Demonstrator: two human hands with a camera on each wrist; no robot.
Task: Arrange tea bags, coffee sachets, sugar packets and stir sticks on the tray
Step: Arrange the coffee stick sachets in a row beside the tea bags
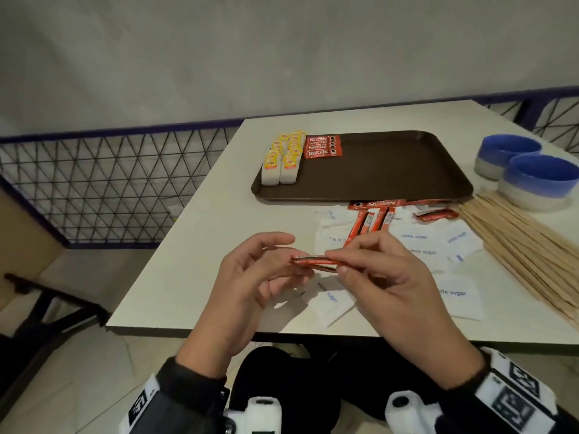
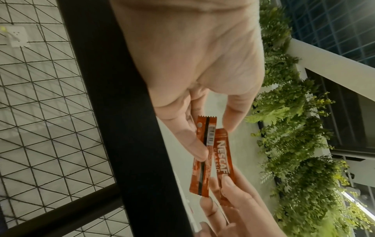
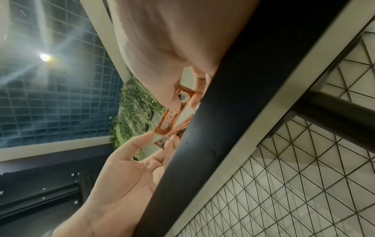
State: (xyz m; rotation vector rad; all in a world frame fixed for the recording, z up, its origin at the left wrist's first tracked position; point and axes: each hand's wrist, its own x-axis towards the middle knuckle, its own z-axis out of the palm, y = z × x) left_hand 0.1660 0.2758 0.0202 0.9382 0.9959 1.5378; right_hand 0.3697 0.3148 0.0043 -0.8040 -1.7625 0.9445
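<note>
Two red coffee sachets (image 1: 313, 262) are held edge-on between my hands above the table's near side. My left hand (image 1: 282, 261) pinches one sachet (image 2: 199, 162), barcode side up, under its thumb. My right hand (image 1: 340, 261) pinches the other sachet (image 2: 222, 158) from the opposite end. The brown tray (image 1: 407, 170) lies further back. It carries two rows of yellow-tagged tea bags (image 1: 283, 158) at its left end and a few coffee sachets (image 1: 322, 146) beside them. In the right wrist view the sachets (image 3: 172, 118) show between both hands.
Loose coffee sachets (image 1: 372, 219) and white sugar packets (image 1: 419, 245) lie on the table in front of the tray. A fan of wooden stir sticks (image 1: 526, 245) lies at the right. Two blue-and-white bowls (image 1: 539, 180) stand behind them. A wire mesh railing (image 1: 109, 183) borders the left.
</note>
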